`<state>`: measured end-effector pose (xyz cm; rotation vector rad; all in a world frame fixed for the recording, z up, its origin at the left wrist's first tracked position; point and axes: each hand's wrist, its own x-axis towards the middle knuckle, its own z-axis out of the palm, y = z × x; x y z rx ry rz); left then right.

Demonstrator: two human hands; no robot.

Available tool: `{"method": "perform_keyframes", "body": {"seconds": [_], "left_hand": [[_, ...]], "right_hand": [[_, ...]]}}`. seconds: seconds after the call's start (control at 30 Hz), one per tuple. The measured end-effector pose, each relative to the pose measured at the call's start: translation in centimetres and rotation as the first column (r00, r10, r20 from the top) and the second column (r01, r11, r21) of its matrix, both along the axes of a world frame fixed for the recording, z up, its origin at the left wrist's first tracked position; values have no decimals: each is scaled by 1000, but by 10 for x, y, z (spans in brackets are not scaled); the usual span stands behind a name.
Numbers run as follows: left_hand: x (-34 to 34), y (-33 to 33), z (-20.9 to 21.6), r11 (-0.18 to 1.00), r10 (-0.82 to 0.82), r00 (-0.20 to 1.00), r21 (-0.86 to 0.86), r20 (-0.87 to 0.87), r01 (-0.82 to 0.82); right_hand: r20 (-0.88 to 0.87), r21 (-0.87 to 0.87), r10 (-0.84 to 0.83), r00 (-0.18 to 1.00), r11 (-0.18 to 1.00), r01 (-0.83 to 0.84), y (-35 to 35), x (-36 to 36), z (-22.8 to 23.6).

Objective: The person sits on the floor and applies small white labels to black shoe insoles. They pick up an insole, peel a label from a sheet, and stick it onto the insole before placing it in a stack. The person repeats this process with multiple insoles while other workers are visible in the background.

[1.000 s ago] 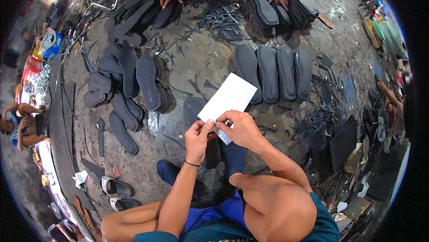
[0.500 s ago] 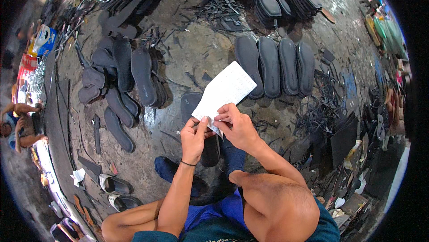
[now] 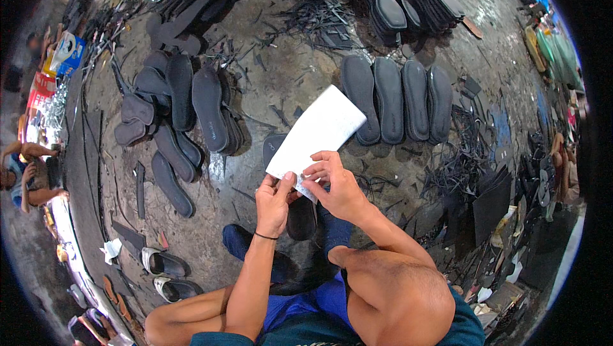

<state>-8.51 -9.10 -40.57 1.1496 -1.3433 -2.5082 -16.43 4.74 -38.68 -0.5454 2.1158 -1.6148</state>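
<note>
A white sheet of paper [image 3: 325, 127] with faint marks hangs tilted over the floor in front of me. My left hand [image 3: 274, 204] grips its lower-left corner between thumb and fingers. At the near edge of that sheet, my right hand [image 3: 335, 186] has its thumb and fingertips pressed together on the paper; any small piece between them is too small to make out. Partly hidden beneath the paper and hands lies a black shoe sole [image 3: 301, 219], between my feet in dark blue socks [image 3: 336, 230].
Black soles [image 3: 391, 100] stand in a row ahead right, with more soles [image 3: 211, 109] piled on the left. Stacked soles [image 3: 437, 2] sit farther back. Rubber scraps [image 3: 469, 148] litter the right. Slides [image 3: 175, 288] lie near left; another person [image 3: 32, 173] sits at far left.
The paper has tilted slightly and its near corner has shifted a little left with my left hand. My right fingers stay at its near edge. The whole view has shifted slightly.
</note>
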Motion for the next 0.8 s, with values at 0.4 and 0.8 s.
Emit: {"method": "perform_keyframes", "body": {"seconds": [0.4,0.8], "left_hand": [[-2,4,-5,983,-37,999,-182,-18,33],[0,4,-11,987,34,999,-158,9,-32]], "right_hand": [[-223,181,70,972,983,-29,2,-1,2],[-113,58,83,990,995,-77,0,3,-3]]}}
